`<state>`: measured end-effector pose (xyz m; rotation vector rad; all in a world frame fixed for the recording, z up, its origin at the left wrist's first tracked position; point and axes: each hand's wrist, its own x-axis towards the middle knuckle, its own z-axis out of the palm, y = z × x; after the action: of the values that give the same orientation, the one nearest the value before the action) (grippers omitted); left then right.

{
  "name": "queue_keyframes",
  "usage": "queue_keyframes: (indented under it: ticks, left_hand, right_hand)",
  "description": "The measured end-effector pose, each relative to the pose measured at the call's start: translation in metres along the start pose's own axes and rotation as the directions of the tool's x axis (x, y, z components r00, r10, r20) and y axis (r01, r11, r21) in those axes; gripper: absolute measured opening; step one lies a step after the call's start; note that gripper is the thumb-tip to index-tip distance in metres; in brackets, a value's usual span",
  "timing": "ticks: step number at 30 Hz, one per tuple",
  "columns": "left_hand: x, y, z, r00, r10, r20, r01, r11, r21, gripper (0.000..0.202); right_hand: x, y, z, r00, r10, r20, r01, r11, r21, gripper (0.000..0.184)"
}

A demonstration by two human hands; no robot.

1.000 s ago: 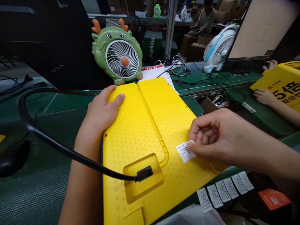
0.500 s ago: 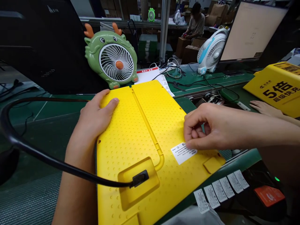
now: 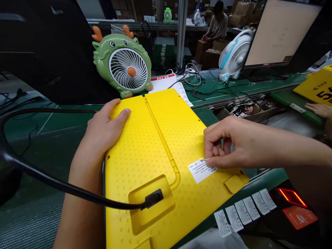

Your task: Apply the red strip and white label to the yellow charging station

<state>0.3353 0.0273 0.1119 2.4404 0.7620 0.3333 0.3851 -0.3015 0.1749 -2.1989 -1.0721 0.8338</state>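
Note:
A yellow dotted plastic panel (image 3: 140, 141) lies tilted in front of me, with a groove and a square recess. In that recess sits a black plug (image 3: 153, 198) on a thick black cable (image 3: 64, 185) that loops off to the left. My left hand (image 3: 107, 126) grips the panel's left edge, thumb on top and the other fingers partly hidden. My right hand (image 3: 220, 143) is closed, thumb and forefinger pinching the upper right corner of a white printed label (image 3: 201, 172). The rest of that label lies against the panel's right part.
Several white labels (image 3: 243, 211) line the front right edge, beside a red-lit device (image 3: 293, 197) and an orange card (image 3: 299, 216). Behind stand a green dragon fan (image 3: 131, 71), a white-blue fan (image 3: 236, 57) and a monitor (image 3: 281, 34). Another person's hand (image 3: 320, 110) touches a yellow box (image 3: 319, 86).
My hands stay almost still at the panel and label. The yellow box and the other person's hand have moved right, uncovering a green board. Red light has come on at the device.

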Motion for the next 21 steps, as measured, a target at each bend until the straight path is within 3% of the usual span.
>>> queue_keyframes:
  ticks: [5,11,21]
  left_hand:
    - [-0.0006,0.0017,-0.0004,1.0,-0.004,-0.009,0.004,1.0,0.011,0.063]
    - [-0.004,0.0078,-0.002,1.0,-0.011,0.004,0.011,1.0,0.01,0.064]
    - [-0.0019,0.0046,-0.002,1.0,0.001,0.015,-0.002,1.0,0.026,0.07]
  right_hand:
    - [-0.0018,-0.0028,0.0002,0.999,-0.03,-0.039,0.027,0.995,-0.091,0.009]
    - [-0.0005,-0.0053,0.0015,0.992,-0.066,-0.11,0.032,0.957,-0.287,0.028]
    - [-0.0061,0.0006,0.0015,0.998,-0.023,-0.051,0.022,1.0,-0.02,0.007]
